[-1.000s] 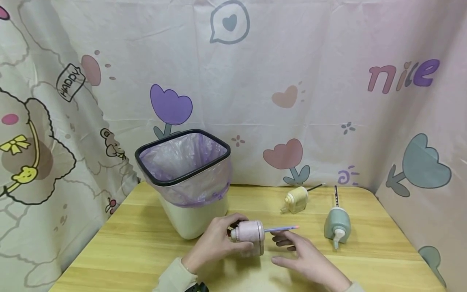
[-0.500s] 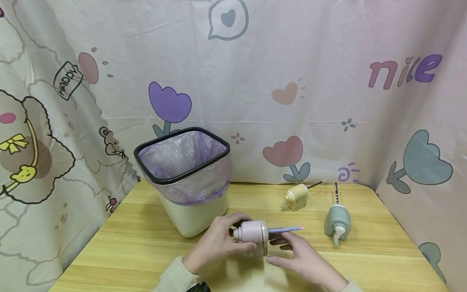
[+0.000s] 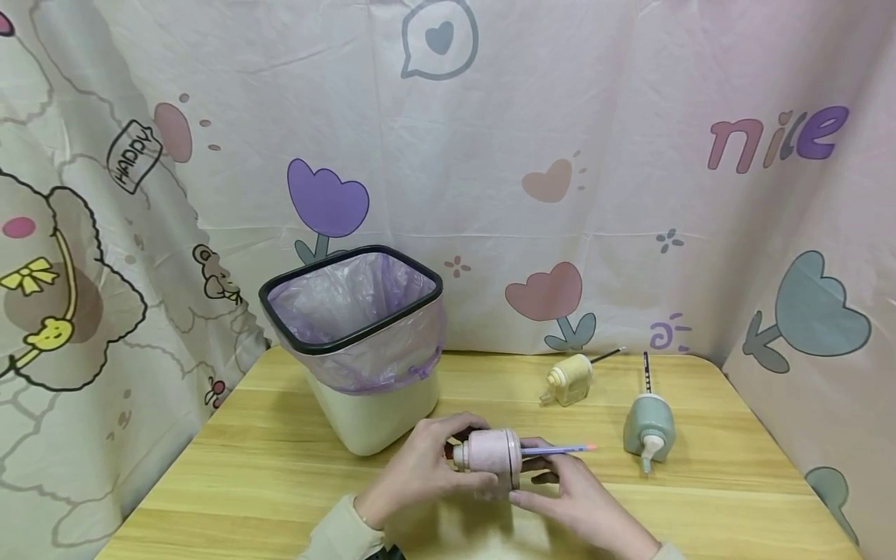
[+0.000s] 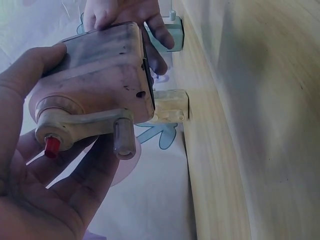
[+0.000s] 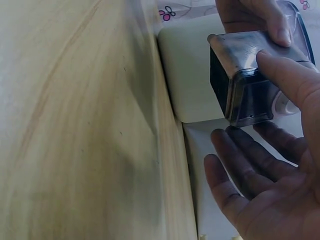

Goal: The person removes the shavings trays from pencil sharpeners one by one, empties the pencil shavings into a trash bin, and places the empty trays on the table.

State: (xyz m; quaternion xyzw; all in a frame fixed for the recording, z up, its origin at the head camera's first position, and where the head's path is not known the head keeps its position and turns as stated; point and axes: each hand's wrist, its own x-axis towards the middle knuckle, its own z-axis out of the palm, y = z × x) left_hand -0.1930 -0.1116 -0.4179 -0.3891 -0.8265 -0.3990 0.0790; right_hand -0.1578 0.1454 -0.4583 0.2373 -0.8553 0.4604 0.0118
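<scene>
My left hand (image 3: pixel 420 467) holds a pink hand-crank pencil sharpener (image 3: pixel 493 451) on its side above the table, thumb on one face and fingers on the opposite one. A purple pencil (image 3: pixel 558 449) with a pinkish end sticks out of its front, pointing right. The crank (image 4: pixel 95 121) with its red button (image 4: pixel 52 148) faces the left palm. My right hand (image 3: pixel 574 490) is at the front end, fingers apart and relaxed; its thumb overlaps the casing edge beside the dark see-through shavings drawer (image 5: pixel 255 100) in the right wrist view.
A cream bin (image 3: pixel 371 420) with a black rim and purple liner stands at left. Farther right lie a yellow sharpener (image 3: pixel 572 381) with a black pencil (image 3: pixel 607 355) and a green sharpener (image 3: pixel 649 424) with a dark patterned pencil (image 3: pixel 647 373). A printed curtain (image 3: pixel 420 194) hangs behind.
The pink sharpener and its pencil have shifted slightly right and down with my left hand. My right hand has moved a little left, closer round the sharpener's front end.
</scene>
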